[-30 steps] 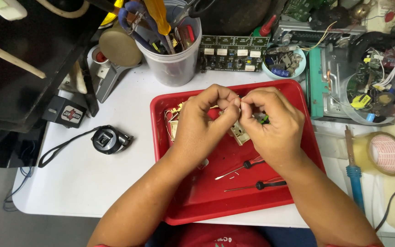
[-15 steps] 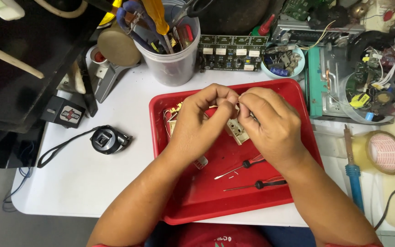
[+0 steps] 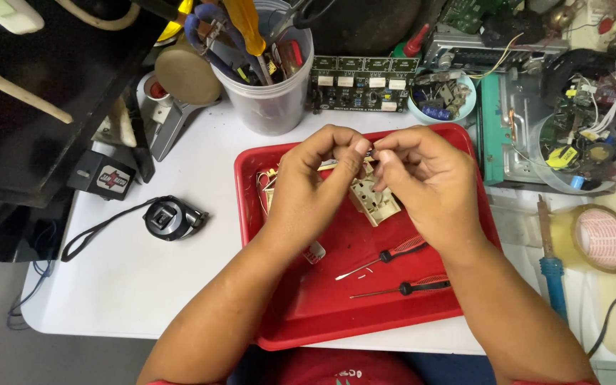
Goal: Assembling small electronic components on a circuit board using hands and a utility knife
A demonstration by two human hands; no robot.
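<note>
1. Two hands, left hand [image 3: 311,185] and right hand [image 3: 422,175], meet fingertip to fingertip above the red tray [image 3: 301,314], both pinched shut on a tiny part [image 3: 369,152].
2. A beige switch [image 3: 373,199] lies just beneath; two screwdrivers [image 3: 393,253] lie nearer the body.

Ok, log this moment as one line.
left hand + right hand: fingertips pinching tiny part | above red tray | beige part under hands | two screwdrivers in tray

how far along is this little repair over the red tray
Done: a beige plastic part lies loose in the red tray, with two screwdrivers laid down beside it. In hand: left hand and right hand pinch something tiny between their fingertips, too small to identify. Left: the part is still apart; nothing shows reassembly.
</note>
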